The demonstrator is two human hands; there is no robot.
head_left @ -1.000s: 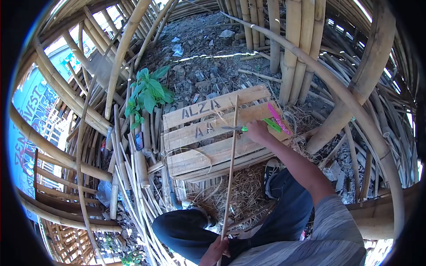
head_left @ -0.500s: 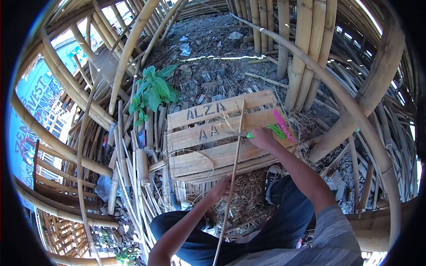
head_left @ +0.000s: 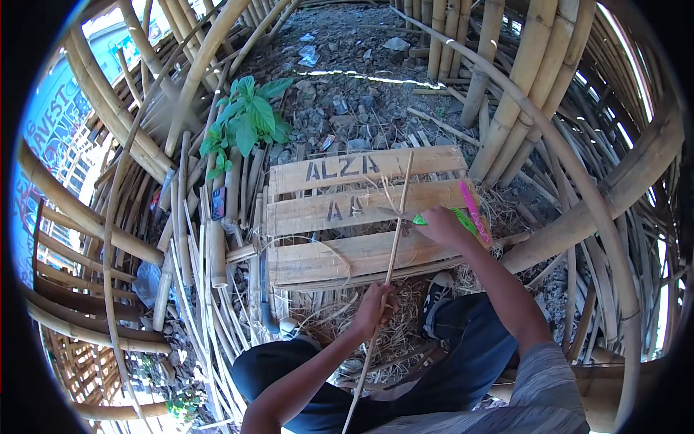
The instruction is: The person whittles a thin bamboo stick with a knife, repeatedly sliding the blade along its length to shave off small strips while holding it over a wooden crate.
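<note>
My left hand (head_left: pixel 373 312) is closed around a long thin bamboo strip (head_left: pixel 392 260), which slants up across a slatted wooden crate (head_left: pixel 311 264). In my right hand (head_left: pixel 442 227) is a knife (head_left: pixel 418 219) with a bright green handle. Its blade points left and meets the strip near the upper end. Beside that hand, a pink lettered item (head_left: pixel 473 210) lies at the crate's right edge, next to a green lettered piece (head_left: pixel 463 220). I cannot make out whether the green piece belongs to the knife. Thin shavings hang by the strip.
A leafy plant (head_left: pixel 249 119) grows beyond the crate's left corner. A phone (head_left: pixel 218 203) rests on bamboo at the left. Thick bamboo poles (head_left: pixel 535 79) stand at the right, and a curved pole (head_left: pixel 571 173) crosses there. Shavings (head_left: pixel 401 336) cover the ground between my legs.
My left hand has moved slightly up and right and now wraps around the strip. The strip's upper part has shifted a little right in view, and the camera view has moved slightly.
</note>
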